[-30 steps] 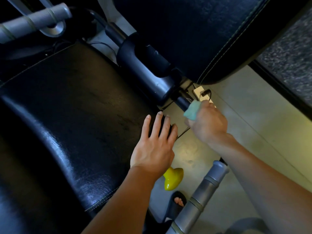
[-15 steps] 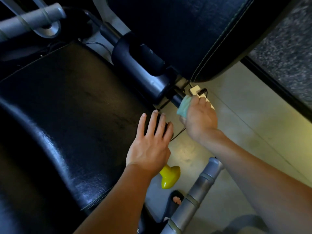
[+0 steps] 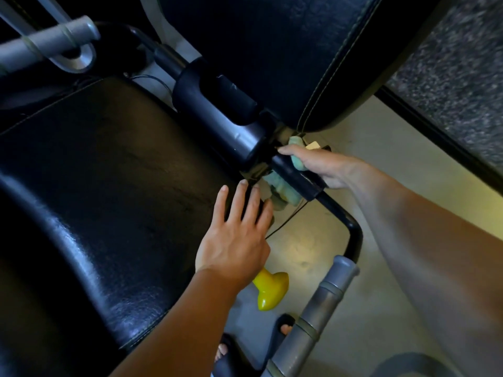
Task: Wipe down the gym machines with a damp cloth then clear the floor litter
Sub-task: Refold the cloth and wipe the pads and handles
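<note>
A gym machine's black padded seat fills the left of the view, its black backrest rising above. A black metal bar runs from a thick black roller between them. My right hand wraps a pale green cloth around this bar, thumb on top, cloth hanging below. My left hand rests flat with straight fingers on the seat's right edge.
A yellow knob sticks out under the seat. Grey grip handles sit at bottom centre and top left. A thin black cord and a white plug block lie on the pale floor. My sandalled feet show below. Speckled dark flooring lies at right.
My right hand has turned over and now reaches round the bar from behind, with the cloth spread under it. The left hand has stayed on the seat edge.
</note>
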